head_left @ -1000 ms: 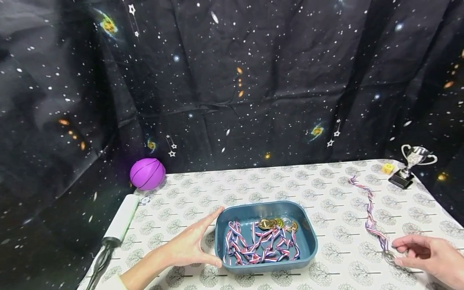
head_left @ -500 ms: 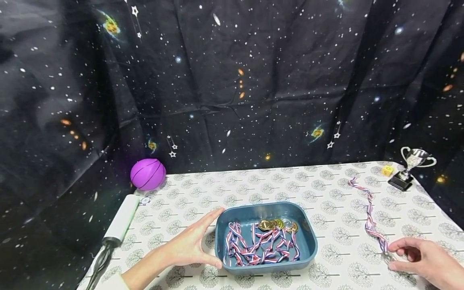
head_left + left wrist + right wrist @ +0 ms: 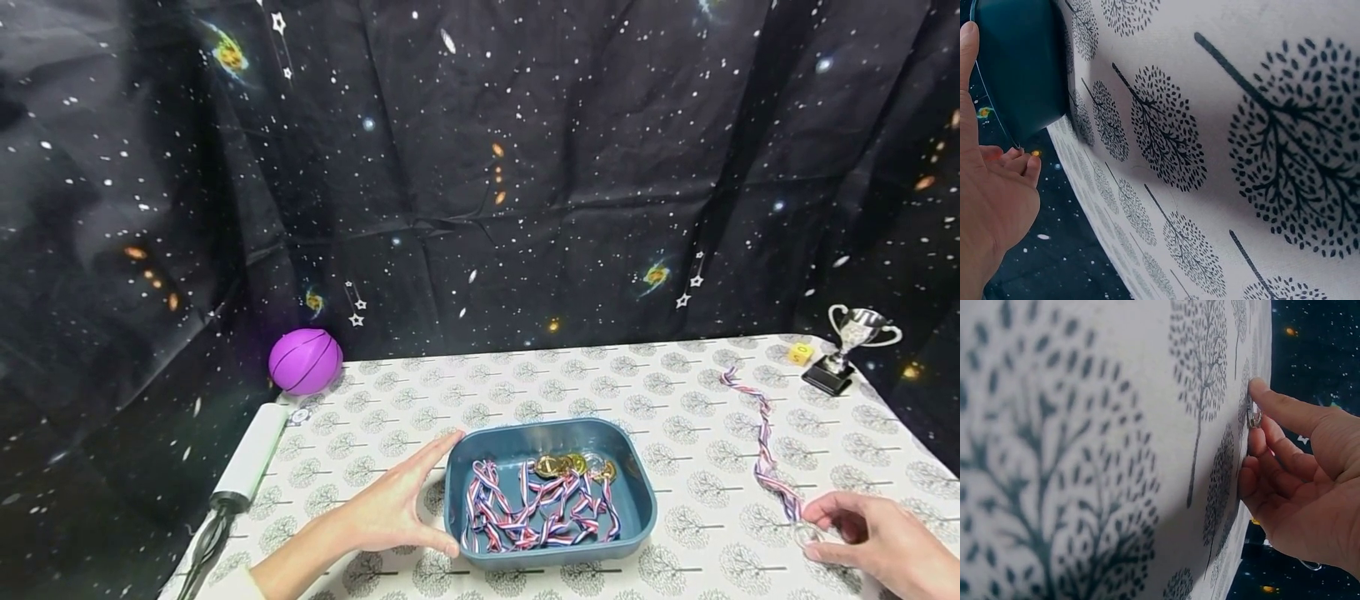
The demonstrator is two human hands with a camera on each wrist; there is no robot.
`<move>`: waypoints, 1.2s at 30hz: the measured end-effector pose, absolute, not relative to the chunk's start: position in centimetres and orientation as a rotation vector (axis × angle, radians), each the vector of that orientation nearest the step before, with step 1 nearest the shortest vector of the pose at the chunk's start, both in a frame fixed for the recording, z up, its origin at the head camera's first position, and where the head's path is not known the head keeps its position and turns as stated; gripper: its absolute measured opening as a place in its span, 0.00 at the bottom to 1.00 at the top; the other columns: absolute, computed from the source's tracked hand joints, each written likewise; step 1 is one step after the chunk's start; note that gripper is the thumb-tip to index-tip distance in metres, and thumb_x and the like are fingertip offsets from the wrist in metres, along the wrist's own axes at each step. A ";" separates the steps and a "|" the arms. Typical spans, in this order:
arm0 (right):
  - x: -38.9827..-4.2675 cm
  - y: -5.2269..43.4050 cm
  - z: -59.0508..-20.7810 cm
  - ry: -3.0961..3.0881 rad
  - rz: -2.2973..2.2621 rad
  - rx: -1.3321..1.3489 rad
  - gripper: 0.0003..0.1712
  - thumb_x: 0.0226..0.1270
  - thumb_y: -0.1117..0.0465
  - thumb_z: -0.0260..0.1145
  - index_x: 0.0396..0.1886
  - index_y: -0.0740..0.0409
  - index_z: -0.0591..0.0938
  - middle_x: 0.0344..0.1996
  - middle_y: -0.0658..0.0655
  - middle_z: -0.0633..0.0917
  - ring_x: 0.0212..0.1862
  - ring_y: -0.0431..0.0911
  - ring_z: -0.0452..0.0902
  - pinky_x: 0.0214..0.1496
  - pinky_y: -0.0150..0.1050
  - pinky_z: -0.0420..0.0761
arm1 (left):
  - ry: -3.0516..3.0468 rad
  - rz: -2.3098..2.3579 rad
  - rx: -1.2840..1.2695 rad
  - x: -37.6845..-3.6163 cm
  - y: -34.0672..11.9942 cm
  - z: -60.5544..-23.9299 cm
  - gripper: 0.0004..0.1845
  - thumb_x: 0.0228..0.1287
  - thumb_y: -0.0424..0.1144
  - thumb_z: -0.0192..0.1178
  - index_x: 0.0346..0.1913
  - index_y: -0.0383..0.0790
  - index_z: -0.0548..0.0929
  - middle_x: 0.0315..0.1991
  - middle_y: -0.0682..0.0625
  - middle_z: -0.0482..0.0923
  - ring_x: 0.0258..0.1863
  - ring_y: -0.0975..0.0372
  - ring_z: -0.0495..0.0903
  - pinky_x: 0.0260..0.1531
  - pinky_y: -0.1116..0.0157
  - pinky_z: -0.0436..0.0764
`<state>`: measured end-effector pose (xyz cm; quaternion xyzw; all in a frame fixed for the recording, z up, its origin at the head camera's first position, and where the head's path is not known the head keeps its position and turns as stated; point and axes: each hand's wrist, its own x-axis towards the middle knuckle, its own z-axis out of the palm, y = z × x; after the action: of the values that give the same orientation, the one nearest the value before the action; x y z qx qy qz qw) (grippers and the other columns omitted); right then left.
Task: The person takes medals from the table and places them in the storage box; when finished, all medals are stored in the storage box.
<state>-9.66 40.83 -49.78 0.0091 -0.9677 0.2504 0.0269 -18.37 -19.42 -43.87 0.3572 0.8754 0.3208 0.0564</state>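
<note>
On the table in the head view, my left hand [image 3: 386, 504] touches the left end of a blue bin [image 3: 551, 560], thumb and fingers spread wide between its near and far corners. The left wrist view shows this hand [image 3: 997, 187] against the bin's outer wall [image 3: 1025, 69]. Inside the bin are several medals [image 3: 551, 466] with tangled red, white and blue ribbons [image 3: 487, 508]. At the right, my right hand [image 3: 873, 533] pinches a silver medal [image 3: 808, 533] by its edge. Its ribbon [image 3: 765, 429] stretches back along the tablecloth. In the right wrist view the medal [image 3: 1254, 415] sits between thumb and fingers.
A purple ball [image 3: 306, 362] and a pale green cylinder with a black end [image 3: 251, 454] lie along the left edge, near a whisk-like tool [image 3: 208, 542]. At back right stand a silver trophy cup [image 3: 851, 333] and a yellow numbered block [image 3: 799, 353]. A dark star-print cloth [image 3: 465, 267] hangs behind.
My right hand has moved slightly left onto the silver medal and now pinches it. The medal's face shows brighter and looks a little tilted. My left hand and the bin have stayed put.
</note>
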 end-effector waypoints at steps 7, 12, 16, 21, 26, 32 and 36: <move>-9.4 41.0 -49.9 -2.885 0.894 0.126 0.18 0.51 0.65 0.86 0.37 0.58 0.85 0.23 0.39 0.72 0.26 0.31 0.65 0.26 0.32 0.62 | 2.646 0.970 1.074 -18.4 -19.4 -43.9 0.74 0.40 0.59 0.88 0.87 0.54 0.50 0.85 0.46 0.53 0.82 0.47 0.56 0.76 0.38 0.61; -9.6 41.4 -50.0 -2.818 0.986 0.189 0.14 0.53 0.71 0.83 0.35 0.62 0.85 0.24 0.36 0.78 0.26 0.29 0.71 0.25 0.27 0.71 | 2.652 0.950 1.078 -18.4 -19.4 -43.9 0.74 0.40 0.59 0.87 0.87 0.54 0.50 0.85 0.44 0.53 0.82 0.46 0.57 0.76 0.38 0.61; -9.7 41.4 -49.7 -2.731 1.026 0.181 0.12 0.52 0.74 0.81 0.33 0.59 0.88 0.25 0.37 0.84 0.27 0.28 0.76 0.28 0.22 0.74 | 2.658 0.936 1.066 -18.4 -19.4 -43.8 0.74 0.40 0.60 0.87 0.87 0.55 0.49 0.85 0.46 0.52 0.82 0.47 0.56 0.76 0.39 0.61; -10.0 41.2 -48.8 -2.657 1.086 0.168 0.14 0.53 0.78 0.79 0.31 0.56 0.90 0.26 0.36 0.88 0.29 0.27 0.80 0.29 0.19 0.75 | 2.655 0.934 1.055 -18.3 -19.4 -43.8 0.74 0.40 0.60 0.87 0.87 0.55 0.49 0.86 0.47 0.52 0.82 0.48 0.56 0.77 0.39 0.61; -10.8 41.2 -47.6 -2.582 1.157 0.166 0.15 0.53 0.80 0.77 0.30 0.55 0.90 0.27 0.35 0.88 0.30 0.25 0.81 0.29 0.19 0.77 | 2.657 0.931 1.060 -18.3 -19.4 -43.8 0.74 0.40 0.61 0.87 0.88 0.54 0.49 0.86 0.47 0.51 0.82 0.48 0.56 0.77 0.39 0.61; -11.8 41.4 -45.2 -2.462 1.218 0.239 0.19 0.51 0.83 0.76 0.30 0.54 0.91 0.28 0.33 0.89 0.29 0.25 0.84 0.29 0.19 0.79 | 2.658 0.917 1.089 -18.4 -19.5 -43.8 0.74 0.41 0.61 0.86 0.88 0.54 0.48 0.86 0.47 0.51 0.82 0.47 0.56 0.76 0.39 0.61; -13.0 41.2 -42.3 -2.417 1.298 0.256 0.18 0.52 0.84 0.76 0.30 0.56 0.92 0.28 0.35 0.90 0.29 0.27 0.85 0.31 0.19 0.81 | 2.657 0.913 1.094 -18.4 -19.5 -43.7 0.74 0.42 0.63 0.85 0.88 0.53 0.48 0.86 0.46 0.51 0.82 0.48 0.56 0.77 0.40 0.61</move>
<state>-12.96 41.25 -42.30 0.0912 -0.8608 0.4623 0.1921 -18.40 -19.49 -43.71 0.3622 0.8794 0.3023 0.0634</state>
